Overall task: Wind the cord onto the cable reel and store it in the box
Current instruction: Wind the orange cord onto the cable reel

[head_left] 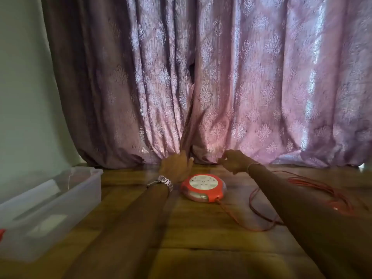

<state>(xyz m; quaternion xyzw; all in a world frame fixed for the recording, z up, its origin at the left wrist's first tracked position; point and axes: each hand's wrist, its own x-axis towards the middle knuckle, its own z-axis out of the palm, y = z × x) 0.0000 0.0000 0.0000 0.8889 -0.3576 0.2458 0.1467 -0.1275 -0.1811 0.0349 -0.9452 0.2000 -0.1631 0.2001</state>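
a round red-and-white plastic reel (203, 187) is laid flat on grained wood (191, 234), thin red cord (261, 214) trailing; left hand (177, 165) is spread open, right hand (233, 161) loosely curled, nothing visibly held

Reel flat on bench, cord loose at right, box open at left.

Your cable reel (203, 188) is a round red disc with a white socket face up, lying flat mid-bench. Its red cord (259, 210) exits the near edge, runs right and lies in slack loops, mostly unwound. Your clear plastic box (60, 198) sits at the left edge, open-topped, well apart from the reel.
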